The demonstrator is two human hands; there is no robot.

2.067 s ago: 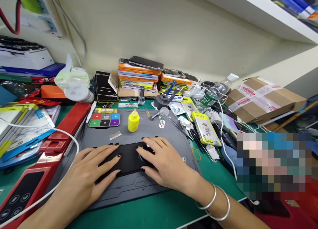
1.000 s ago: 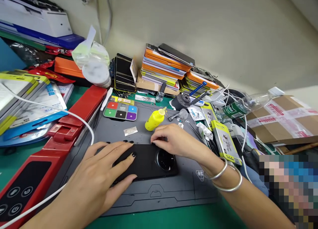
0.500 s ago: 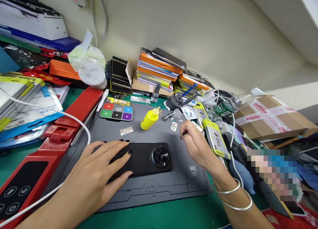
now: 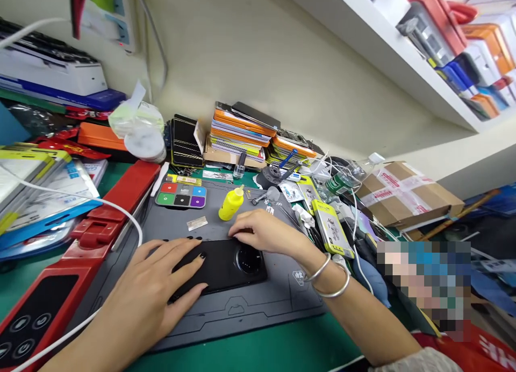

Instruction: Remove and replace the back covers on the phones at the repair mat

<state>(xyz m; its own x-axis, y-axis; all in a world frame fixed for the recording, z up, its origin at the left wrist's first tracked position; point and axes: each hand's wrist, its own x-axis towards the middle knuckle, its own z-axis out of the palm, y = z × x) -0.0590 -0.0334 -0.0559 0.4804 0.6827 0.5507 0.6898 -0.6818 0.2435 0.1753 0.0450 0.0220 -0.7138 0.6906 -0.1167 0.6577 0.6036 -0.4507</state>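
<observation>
A black phone (image 4: 220, 267) with a round camera ring (image 4: 249, 259) lies back up on a grey work mat (image 4: 262, 302). My left hand (image 4: 161, 286) rests flat on the phone's left half, fingers spread. My right hand (image 4: 262, 232) is at the phone's far edge just above the camera ring, with its fingers curled and pressed together; anything between the fingertips is hidden. Two silver bangles sit on my right wrist.
On the mat stand a yellow squeeze bottle (image 4: 230, 204), a coloured parts tray (image 4: 181, 195) and a small metal blade (image 4: 197, 223). A red device (image 4: 60, 286) and white cable (image 4: 121, 216) lie left. Stacked phones (image 4: 242, 130), yellow-green packets (image 4: 332, 221) and a cardboard box (image 4: 407, 192) crowd the back and right.
My right hand went out to the right of the mat, then came back to the phone's far edge by the camera ring. My left hand stayed flat on the phone.
</observation>
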